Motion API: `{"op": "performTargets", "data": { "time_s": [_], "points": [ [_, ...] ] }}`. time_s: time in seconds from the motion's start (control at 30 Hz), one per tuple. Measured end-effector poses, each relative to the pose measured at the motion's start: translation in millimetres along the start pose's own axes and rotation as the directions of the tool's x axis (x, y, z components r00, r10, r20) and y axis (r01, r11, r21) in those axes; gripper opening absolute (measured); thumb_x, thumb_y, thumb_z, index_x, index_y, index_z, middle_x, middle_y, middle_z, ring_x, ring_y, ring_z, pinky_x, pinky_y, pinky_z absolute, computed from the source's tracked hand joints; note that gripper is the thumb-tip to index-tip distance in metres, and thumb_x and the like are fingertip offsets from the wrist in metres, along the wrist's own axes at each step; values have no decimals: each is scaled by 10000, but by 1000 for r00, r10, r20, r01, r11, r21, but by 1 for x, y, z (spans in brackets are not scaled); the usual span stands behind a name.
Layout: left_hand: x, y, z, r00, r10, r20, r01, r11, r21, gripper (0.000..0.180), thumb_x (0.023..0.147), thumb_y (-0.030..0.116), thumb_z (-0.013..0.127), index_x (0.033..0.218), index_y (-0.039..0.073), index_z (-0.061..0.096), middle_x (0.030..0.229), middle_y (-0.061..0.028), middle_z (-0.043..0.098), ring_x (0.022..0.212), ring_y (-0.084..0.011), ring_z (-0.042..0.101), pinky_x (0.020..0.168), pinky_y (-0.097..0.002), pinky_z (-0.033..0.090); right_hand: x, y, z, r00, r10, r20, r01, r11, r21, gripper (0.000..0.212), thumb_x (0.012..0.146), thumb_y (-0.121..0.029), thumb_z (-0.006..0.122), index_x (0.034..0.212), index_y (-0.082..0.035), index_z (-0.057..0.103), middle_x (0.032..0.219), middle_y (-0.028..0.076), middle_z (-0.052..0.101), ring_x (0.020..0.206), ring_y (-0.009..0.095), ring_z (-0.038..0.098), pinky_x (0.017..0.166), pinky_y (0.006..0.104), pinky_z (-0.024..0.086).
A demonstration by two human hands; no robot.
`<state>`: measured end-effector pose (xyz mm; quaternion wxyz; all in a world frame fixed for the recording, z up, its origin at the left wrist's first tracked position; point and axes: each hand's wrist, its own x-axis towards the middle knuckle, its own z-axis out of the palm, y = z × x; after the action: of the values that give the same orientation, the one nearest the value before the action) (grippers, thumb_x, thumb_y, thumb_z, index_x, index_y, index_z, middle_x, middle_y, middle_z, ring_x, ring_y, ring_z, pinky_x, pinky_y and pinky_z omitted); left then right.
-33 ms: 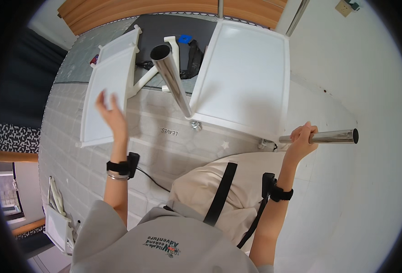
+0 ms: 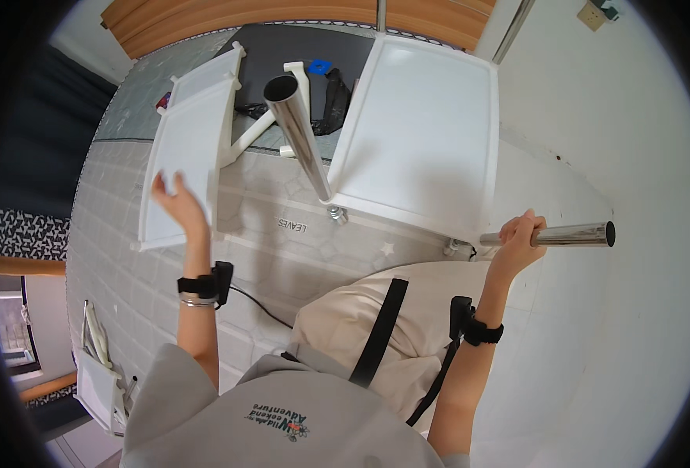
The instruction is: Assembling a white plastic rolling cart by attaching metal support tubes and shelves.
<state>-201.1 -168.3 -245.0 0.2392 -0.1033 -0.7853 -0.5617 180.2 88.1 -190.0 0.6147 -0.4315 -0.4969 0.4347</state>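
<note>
Near the wall [image 2: 634, 171], head view: my right hand [image 2: 523, 234] is clamped round the right post [image 2: 575, 235], fingers curled over the metal, the free end sticking out past my grip.
Right post: it rises from the near right corner of the big tray [image 2: 415, 117], its outer end dark. I judge it stiff, smooth and a bit slippery, so a full wrap round the shaft suits it better than a pinch.
Left post: this second shiny tube [image 2: 298, 136] stands at the tray's near left corner, neither hand on it; it should take the same wrap.
Big tray: white, rimmed, with posts at its corners and a caster [image 2: 336, 214] by the left one. It looks like light, fairly rigid plastic, best taken by the rim or a corner.
Left hand [image 2: 181, 204]: fingers apart, nothing in them, in front of the side tray [image 2: 193, 125]; whether I touch it I cannot tell.
Side tray: white too, probably light, with a raised edge to hold; a white frame [image 2: 250, 143] juts from its right side.
Beyond: a black bag [image 2: 333, 105] and a blue piece [image 2: 319, 67] lie between the trays.
</note>
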Motion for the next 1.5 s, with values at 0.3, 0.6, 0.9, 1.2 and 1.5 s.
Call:
{"op": "performTargets", "data": {
  "time_s": [0.3,0.6,0.9,1.2,1.5],
  "points": [
    [-17,-58,-64,448,-874,-188,782,485,-393,642,747,309,567,1195,-75,313,1224,-177,372,1122,-297,385,927,-407,342,4,4,-3,999,-45,3,45,999,28,272,834,-67,460,601,-87,320,432,-4,315,373,67,275,380,218,252],
    [-15,-162,-36,545,-711,445,702,97,-705,277,751,139,494,1001,20,498,1044,-117,510,1010,-258,486,891,-402,402,5,7,1,997,-39,59,32,993,113,236,828,-39,469,626,-64,349,455,-1,345,366,68,300,368,218,250],
    [-3,-100,-56,743,-493,453,629,283,-724,246,747,98,542,966,-11,511,988,-120,547,976,-262,511,869,-408,433,7,12,-7,988,79,136,-91,993,81,242,826,-34,484,628,-84,355,448,-2,367,362,72,329,357,212,275],
    [20,40,-95,758,-474,448,528,42,-848,279,775,110,546,1021,-13,494,1016,-116,551,961,-251,531,844,-405,444,18,-8,-44,834,191,518,10,933,-360,147,761,-101,625,805,-32,503,693,44,529,629,134,539,564,257,441],
    [5,213,-69,864,-212,456,479,71,-875,297,774,170,577,1008,1,506,996,-88,560,946,-206,542,816,-345,456,72,-72,-116,756,-78,650,310,917,-251,266,761,-65,591,1004,-12,497,997,103,525,927,210,515,841,302,401]
  ]
}}
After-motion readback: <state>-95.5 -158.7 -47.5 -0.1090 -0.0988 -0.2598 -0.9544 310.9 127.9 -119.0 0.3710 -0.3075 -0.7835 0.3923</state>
